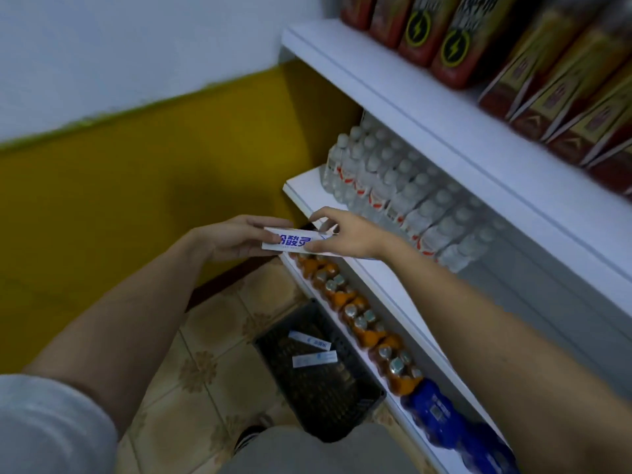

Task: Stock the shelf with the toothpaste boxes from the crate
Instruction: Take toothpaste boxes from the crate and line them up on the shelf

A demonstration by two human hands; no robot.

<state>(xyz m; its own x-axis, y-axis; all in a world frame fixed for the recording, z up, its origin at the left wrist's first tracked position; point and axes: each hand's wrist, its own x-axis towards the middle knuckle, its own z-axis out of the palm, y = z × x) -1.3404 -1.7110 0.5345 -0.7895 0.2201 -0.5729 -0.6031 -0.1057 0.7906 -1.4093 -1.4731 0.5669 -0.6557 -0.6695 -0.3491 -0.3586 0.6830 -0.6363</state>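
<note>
A white toothpaste box (291, 243) with blue lettering is held flat between both hands, just in front of the left end of the middle shelf (304, 186). My left hand (239, 237) grips its left end, thumb on top. My right hand (345, 234) pinches its right end, thumb on the near edge. Below on the floor sits a dark plastic crate (345, 419) with two more white toothpaste boxes (310, 340) (314, 359) lying in it.
Clear water bottles (393, 186) fill the middle shelf behind my hands. Orange drink bottles (345, 302) and blue bottles (441, 415) line the lower shelf. Red and yellow packs (513, 63) stand on the top shelf. A yellow and white wall is on the left, tiled floor below.
</note>
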